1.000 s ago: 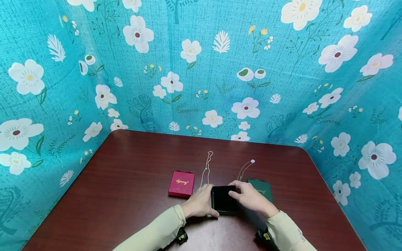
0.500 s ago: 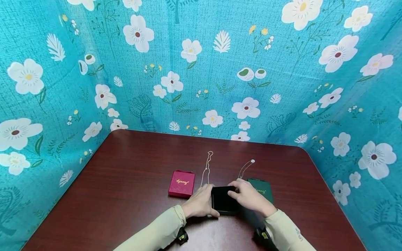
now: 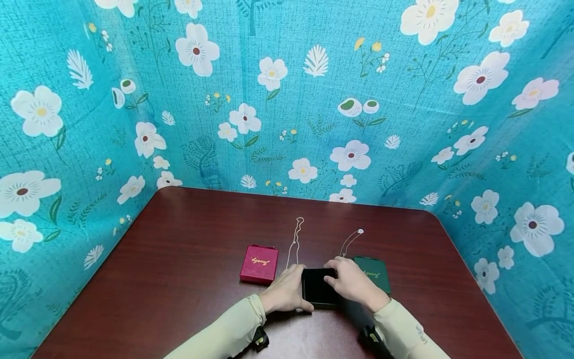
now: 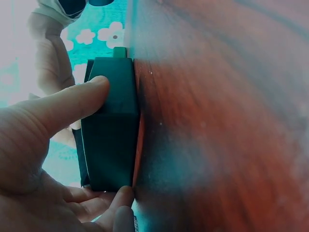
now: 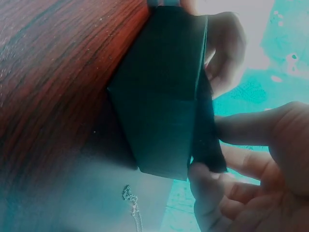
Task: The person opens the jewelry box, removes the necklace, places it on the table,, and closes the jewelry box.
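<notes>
A dark, square jewelry box (image 3: pixel 314 291) lies on the table between both hands. My left hand (image 3: pixel 284 290) grips its left side, the thumb at the near wall and the fingers at the far one. In the left wrist view the plain side wall of the box (image 4: pixel 110 150) stands between thumb and fingertips. My right hand (image 3: pixel 354 283) is at the far right corner. As the right wrist view shows, its thumb and fingers pinch a thin black insert pad (image 5: pixel 207 140), its edge tilted up from the box (image 5: pixel 157 130).
Left of the hands lies a crimson box (image 3: pixel 258 264) with gold lettering. A similar green box (image 3: pixel 374 275) sits partly behind my right hand. Two fine chain necklaces lie beyond: a long chain (image 3: pixel 294 242) and a shorter one with a white pendant (image 3: pixel 360 231). A floral curtain (image 3: pixel 269 124) surrounds the table.
The right hand and wrist have shifted slightly left, its thumb a little nearer me on the pad. My left hand and the box stay in place.
</notes>
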`<state>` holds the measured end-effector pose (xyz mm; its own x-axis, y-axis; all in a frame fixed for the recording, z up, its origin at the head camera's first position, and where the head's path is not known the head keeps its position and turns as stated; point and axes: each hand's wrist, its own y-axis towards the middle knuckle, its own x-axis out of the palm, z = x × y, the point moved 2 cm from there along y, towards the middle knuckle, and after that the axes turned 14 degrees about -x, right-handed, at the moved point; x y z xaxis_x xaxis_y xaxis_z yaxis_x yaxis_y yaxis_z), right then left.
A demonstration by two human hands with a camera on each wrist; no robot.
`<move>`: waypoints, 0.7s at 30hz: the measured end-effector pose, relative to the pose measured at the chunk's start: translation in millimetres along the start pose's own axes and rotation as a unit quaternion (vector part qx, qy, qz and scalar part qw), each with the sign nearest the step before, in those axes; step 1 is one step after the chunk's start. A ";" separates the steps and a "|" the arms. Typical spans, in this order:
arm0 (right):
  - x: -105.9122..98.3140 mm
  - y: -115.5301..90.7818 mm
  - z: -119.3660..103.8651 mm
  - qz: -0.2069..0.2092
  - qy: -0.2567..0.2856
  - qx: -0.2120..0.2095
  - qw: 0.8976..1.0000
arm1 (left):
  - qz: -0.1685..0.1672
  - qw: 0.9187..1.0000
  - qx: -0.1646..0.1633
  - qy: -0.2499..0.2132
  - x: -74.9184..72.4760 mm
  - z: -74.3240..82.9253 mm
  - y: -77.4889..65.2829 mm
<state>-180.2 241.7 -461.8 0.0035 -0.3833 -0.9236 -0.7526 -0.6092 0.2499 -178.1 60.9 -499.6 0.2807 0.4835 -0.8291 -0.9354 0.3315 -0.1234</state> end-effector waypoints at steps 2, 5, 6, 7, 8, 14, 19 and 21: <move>1.3 0.3 -0.5 0.002 -0.012 -0.002 1.000 | 0.000 1.000 0.000 0.002 -0.7 0.5 -0.2; 3.6 0.2 0.1 0.000 -0.027 -0.005 1.000 | 0.001 1.000 0.000 0.003 -1.0 1.1 -0.4; 4.1 0.1 0.1 0.001 -0.030 -0.008 1.000 | 0.002 1.000 -0.001 0.003 -0.9 1.2 -0.5; 4.3 0.1 -0.1 0.000 -0.034 -0.010 0.999 | 0.002 1.000 -0.001 0.003 -0.9 1.3 -0.5; 4.2 -0.1 -0.5 -0.001 -0.037 -0.013 0.999 | 0.002 1.000 -0.001 0.003 -0.8 1.3 -0.5; 2.3 0.7 -5.4 0.003 -0.058 -0.052 0.997 | 0.007 1.000 0.001 0.004 -0.1 0.7 -0.2; 3.6 1.8 -6.4 -0.004 -0.086 -0.067 0.994 | 0.005 1.000 -0.001 0.005 0.2 0.8 -0.2; 4.2 1.8 -6.7 -0.010 -0.098 -0.068 0.993 | 0.003 1.000 -0.002 0.005 0.4 0.7 -0.2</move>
<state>-177.1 234.3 -463.3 -0.1205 -0.2360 -0.9643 -0.6579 -0.7084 0.2556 -177.6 61.6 -499.4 0.2738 0.4774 -0.8349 -0.9375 0.3265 -0.1207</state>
